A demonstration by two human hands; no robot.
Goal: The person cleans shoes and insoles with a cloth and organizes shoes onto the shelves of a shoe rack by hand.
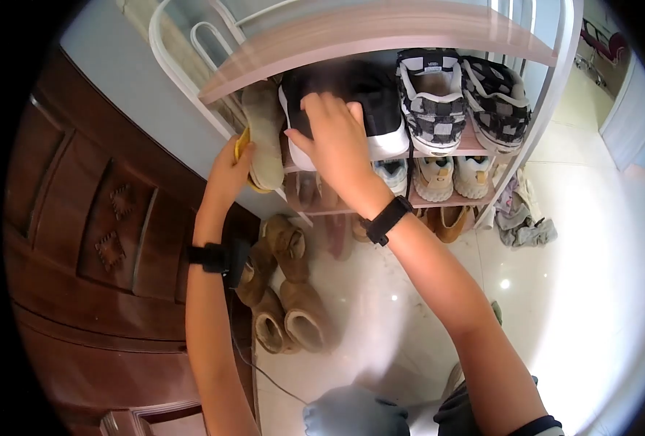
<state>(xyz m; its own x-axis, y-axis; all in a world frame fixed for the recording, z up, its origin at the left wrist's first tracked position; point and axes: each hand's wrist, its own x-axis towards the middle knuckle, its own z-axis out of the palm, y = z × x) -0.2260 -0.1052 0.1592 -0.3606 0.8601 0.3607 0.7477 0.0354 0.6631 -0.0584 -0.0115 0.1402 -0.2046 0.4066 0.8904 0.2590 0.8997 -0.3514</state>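
My left hand (229, 171) is closed on the yellow edge of a beige slipper (266, 138), which stands on end at the left of the upper shelf. My right hand (335, 138) is over a pair of black shoes with white soles (384, 109) beside the slipper. Its fingers are bent and apart, with the thumb out to the left; whether they touch the shoes I cannot tell. To the right of them stand black-and-white checkered shoes (431, 102) with their heels facing me.
The shoe rack (380, 33) has a pale wooden top and white metal frame. Sneakers (433, 176) sit on the shelf below. Brown boots (304, 320) stand on the floor by the dark wooden door (111, 240). Crumpled cloth (522, 214) lies right of the rack.
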